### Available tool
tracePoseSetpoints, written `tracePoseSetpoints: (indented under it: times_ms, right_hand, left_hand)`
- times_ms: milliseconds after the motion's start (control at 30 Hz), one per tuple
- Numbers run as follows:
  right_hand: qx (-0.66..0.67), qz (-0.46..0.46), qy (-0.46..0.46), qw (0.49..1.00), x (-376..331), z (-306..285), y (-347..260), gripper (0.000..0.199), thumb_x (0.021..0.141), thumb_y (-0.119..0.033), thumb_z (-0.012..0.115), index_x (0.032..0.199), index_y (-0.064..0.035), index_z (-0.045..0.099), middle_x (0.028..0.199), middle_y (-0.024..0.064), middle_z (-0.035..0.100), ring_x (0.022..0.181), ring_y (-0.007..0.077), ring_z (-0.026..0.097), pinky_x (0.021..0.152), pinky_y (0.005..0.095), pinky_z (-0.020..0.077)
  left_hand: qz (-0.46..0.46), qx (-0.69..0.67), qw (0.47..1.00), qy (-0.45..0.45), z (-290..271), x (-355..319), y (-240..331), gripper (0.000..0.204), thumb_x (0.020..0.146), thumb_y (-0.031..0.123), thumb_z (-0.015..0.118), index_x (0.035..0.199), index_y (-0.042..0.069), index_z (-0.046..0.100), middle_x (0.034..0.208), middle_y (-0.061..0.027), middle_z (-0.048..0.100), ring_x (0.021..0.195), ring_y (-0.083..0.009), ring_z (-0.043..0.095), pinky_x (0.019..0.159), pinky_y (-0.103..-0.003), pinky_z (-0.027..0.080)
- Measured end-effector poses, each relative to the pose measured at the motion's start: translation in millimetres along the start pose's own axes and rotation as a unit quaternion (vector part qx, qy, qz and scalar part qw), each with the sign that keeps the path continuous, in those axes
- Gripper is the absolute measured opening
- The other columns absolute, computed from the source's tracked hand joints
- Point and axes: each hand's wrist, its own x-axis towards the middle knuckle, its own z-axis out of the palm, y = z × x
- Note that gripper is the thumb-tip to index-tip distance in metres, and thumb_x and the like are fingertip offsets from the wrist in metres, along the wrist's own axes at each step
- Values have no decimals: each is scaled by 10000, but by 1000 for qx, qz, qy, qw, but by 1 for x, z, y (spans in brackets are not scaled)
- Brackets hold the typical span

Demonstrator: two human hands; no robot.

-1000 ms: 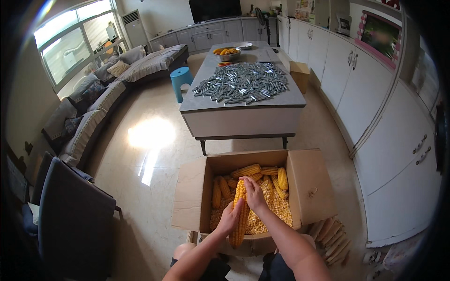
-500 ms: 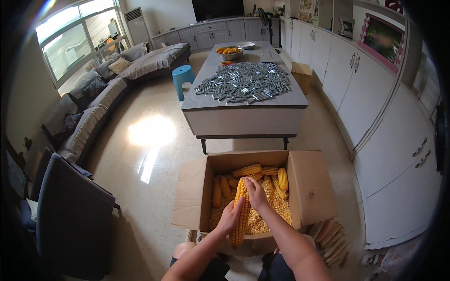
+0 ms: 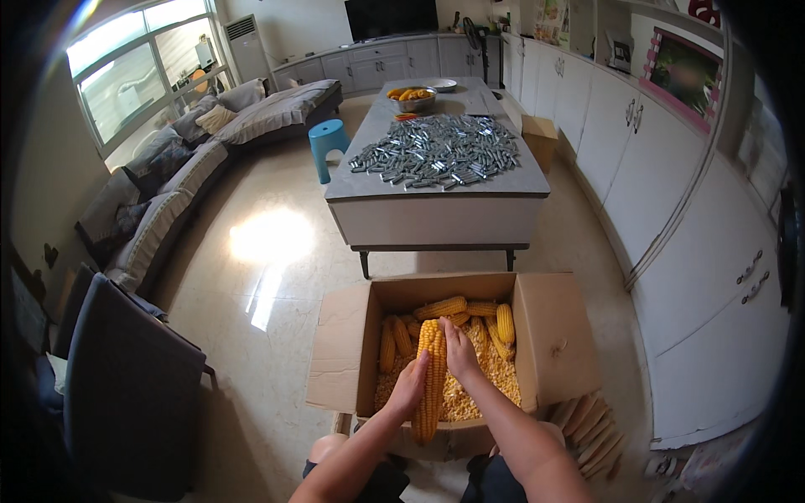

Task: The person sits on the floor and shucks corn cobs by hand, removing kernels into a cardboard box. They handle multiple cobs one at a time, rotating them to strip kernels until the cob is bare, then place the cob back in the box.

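Observation:
A long yellow ear of corn (image 3: 430,381) stands at a steep tilt between my hands, over an open cardboard box (image 3: 340,348). My left hand (image 3: 408,387) is closed around its lower left side, thumb lying on the kernels. Against its upper right side presses my right hand (image 3: 459,352), fingers pointing up near the tip. Loose corn kernels (image 3: 482,402) cover the bottom of the box. Several more ears of corn (image 3: 441,308) lie along the box's far wall and in its left and right corners.
Beyond the box stands a grey table (image 3: 436,220) heaped with small metal cylinders (image 3: 444,147) and a metal bowl (image 3: 412,102) of yellow pieces. Bare cobs (image 3: 591,432) lie on the floor at the box's right. A blue stool (image 3: 327,142) and a dark chair (image 3: 142,386) stand leftward.
The ear of corn has turned slightly more upright. My right fingers have slid a little from its top toward its right side; my left hand keeps its hold.

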Motion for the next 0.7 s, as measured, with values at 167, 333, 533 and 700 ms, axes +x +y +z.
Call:
tracePoseSetpoints:
  times_ms: [167, 333, 533, 700]
  right_hand:
    - [-11, 61, -57, 996, -8, -4, -11, 522, 937, -379, 350, 1276, 17, 383, 1269, 173, 445, 1173, 263, 428, 964, 299, 327]
    - [41, 170, -213, 961, -29, 1, -3, 560, 887, -457, 450, 1184, 18, 467, 1118, 88, 524, 1010, 160, 484, 887, 275, 375]
    - [-94, 7, -145, 985, -37, -8, -10, 633, 795, -501, 559, 1149, 11, 442, 1058, 159, 573, 952, 264, 567, 811, 344, 436]
    - [-259, 31, -143, 955, -50, -10, -37, 610, 764, -463, 608, 1139, -21, 416, 1051, 197, 570, 967, 333, 561, 810, 388, 438]
  left_hand:
    - [-32, -106, 992, 64, 4, 3, 22, 613, 897, 550, 294, 1192, 35, 449, 1001, -63, 543, 866, -152, 515, 766, -292, 428]
    - [-31, -197, 979, 49, 0, 20, 18, 646, 861, 606, 299, 1194, 73, 450, 1035, -65, 549, 911, -178, 526, 807, -319, 432]
    - [179, -194, 964, 18, -6, 38, 20, 482, 912, 398, 428, 1270, 80, 368, 1159, -52, 479, 1063, -150, 455, 899, -292, 373]
    - [243, -130, 960, 49, -17, 30, 41, 426, 894, 162, 499, 1271, 72, 322, 1086, -65, 482, 969, -143, 471, 853, -259, 388]
